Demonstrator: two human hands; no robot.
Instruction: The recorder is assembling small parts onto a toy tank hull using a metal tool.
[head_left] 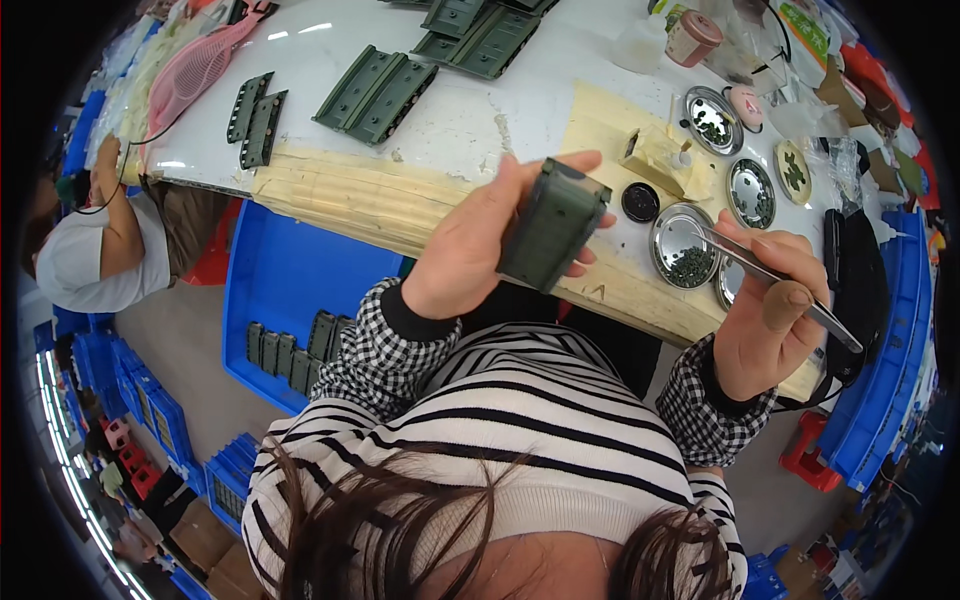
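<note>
My left hand is closed round a dark green, box-shaped plastic part, raised above the table's near edge with one long face turned up. Metal tweezers lie in the closed fingers of my right hand, their tips pointing left over a round metal dish. Small dark green pieces are heaped in that dish. Whether the tweezer tips pinch a piece is too small to tell. Just left of the dish sits a black round cap, and beyond it a yellowish block.
More dishes of small green pieces stand at the right. Larger green plastic parts lie farther back on the white table. Below its left edge is a blue bin holding similar parts. Another person sits at the left.
</note>
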